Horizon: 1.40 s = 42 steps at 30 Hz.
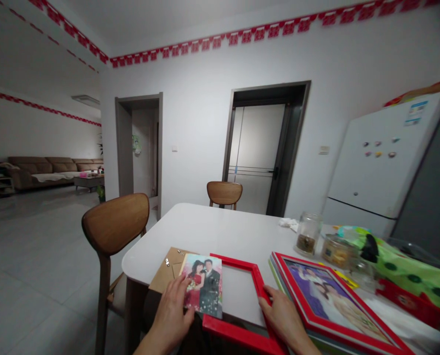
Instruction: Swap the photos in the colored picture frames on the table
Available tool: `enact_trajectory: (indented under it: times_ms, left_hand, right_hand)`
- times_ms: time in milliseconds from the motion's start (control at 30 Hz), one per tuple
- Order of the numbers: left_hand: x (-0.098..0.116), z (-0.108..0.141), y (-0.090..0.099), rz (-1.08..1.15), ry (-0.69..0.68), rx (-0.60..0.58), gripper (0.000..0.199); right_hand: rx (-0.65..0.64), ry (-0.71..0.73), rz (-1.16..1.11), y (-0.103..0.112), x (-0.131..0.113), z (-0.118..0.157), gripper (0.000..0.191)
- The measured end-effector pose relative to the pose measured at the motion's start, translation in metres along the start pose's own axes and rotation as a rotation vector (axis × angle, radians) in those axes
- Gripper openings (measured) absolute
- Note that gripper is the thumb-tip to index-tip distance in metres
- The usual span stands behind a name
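A photo print of a couple (205,283) lies at the table's near edge, over a brown backing board (166,273) with small metal clips. My left hand (173,308) rests on the print's left side, fingers bent around its edge. To the right, an empty red frame (256,281) lies partly under the print and reaches past the table edge. My right hand (282,313) grips the frame's right side. Beside it, a stack of framed pictures is topped by a red-framed wedding photo (326,296).
On the white table (212,224) stand a glass jar (308,234), a round food container (338,251) and a green bag (415,273) at the right. A crumpled tissue (288,223) lies near the jar. Wooden chairs stand left (116,224) and behind (224,193).
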<state>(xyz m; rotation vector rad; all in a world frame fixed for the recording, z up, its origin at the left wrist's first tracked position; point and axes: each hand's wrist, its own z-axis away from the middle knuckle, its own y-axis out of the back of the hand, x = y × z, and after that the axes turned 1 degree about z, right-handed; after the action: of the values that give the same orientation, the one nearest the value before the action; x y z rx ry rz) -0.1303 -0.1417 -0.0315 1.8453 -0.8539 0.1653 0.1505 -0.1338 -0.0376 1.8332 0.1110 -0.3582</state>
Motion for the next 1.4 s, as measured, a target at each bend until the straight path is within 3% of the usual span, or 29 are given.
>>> enact_trajectory:
  times_ms: [133,267,500,667,800,900,967,1067,1133,1233,1333,1400]
  left_hand:
    - [0.009,0.001,-0.011,-0.107,-0.125,-0.137,0.063]
    - [0.011,-0.008,-0.019,-0.234,-0.150,-0.170,0.064]
    - [0.005,-0.015,-0.033,-0.336,-0.205,-0.091,0.044]
    - [-0.002,-0.019,-0.032,-0.270,-0.264,0.024,0.045]
    - [0.004,-0.032,-0.014,0.041,-0.218,0.188,0.044]
    - [0.023,-0.042,0.002,0.441,0.013,0.337,0.028]
    - [0.040,-0.045,0.004,0.775,0.189,0.390,0.030]
    - [0.063,-0.042,-0.013,1.283,0.345,0.383,0.038]
    - [0.070,-0.038,-0.032,1.475,0.414,0.316,0.042]
    - [0.070,-0.031,-0.056,1.582,0.411,0.222,0.043]
    - [0.067,-0.029,-0.066,1.648,0.385,0.218,0.044]
    - [0.067,-0.029,-0.067,1.653,0.450,0.228,0.046]
  right_hand:
    - [-0.007,-0.005,0.010,-0.002,0.001,0.001,0.044]
    - [0.006,0.001,0.020,-0.005,0.003,0.001,0.043]
    - [0.008,0.016,0.008,-0.008,0.004,0.001,0.043]
    - [-0.008,0.003,-0.033,-0.009,0.005,-0.002,0.043]
    - [0.071,-0.003,-0.147,-0.002,0.000,-0.001,0.040]
    - [0.208,0.023,-0.386,0.008,-0.020,0.003,0.039]
    - [0.157,0.006,-0.671,0.011,-0.041,0.008,0.044]
    - [-0.131,-0.161,-1.198,0.009,-0.073,0.012,0.052]
    - [-0.199,-0.285,-1.509,0.008,-0.086,0.013,0.054]
    - [-0.061,-0.347,-1.731,0.012,-0.086,0.012,0.057]
    - [0.000,-0.360,-1.696,0.020,-0.072,0.010,0.071]
    - [0.029,-0.399,-1.642,0.022,-0.064,0.010,0.079]
